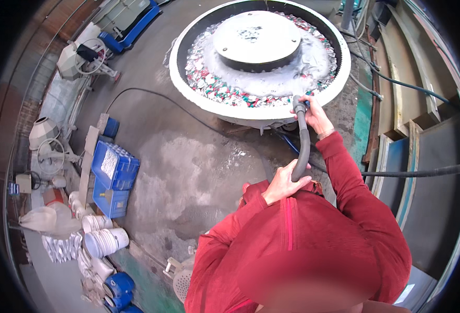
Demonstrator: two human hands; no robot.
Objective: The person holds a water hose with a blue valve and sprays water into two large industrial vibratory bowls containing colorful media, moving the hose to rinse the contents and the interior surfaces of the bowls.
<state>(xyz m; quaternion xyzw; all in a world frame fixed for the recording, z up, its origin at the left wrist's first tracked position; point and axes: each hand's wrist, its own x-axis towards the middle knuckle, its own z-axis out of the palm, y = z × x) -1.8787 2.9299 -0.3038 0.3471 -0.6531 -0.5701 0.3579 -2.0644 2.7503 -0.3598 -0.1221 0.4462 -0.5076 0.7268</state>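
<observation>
My right hand [317, 119] is closed around the valve end of a thick dark hose [304, 141], close to the near rim of a large round white tub [180, 83]. Lower down, near my body, my left hand [286, 182] grips the same hose. Water runs from the hose's end into the tub, where white foam [240, 83] lies over many small white, red and green pieces [206, 83]. A round white lid-like hub [256, 39] rises in the tub's middle.
Blue crates [123, 169] and white buckets [104, 242] stand on the left, with blue drums [119, 286] below them. A thin black hose [172, 104] crosses the wet floor. Metal and wooden troughs [433, 156] line the right side. A perforated round basket [183, 284] stands near me.
</observation>
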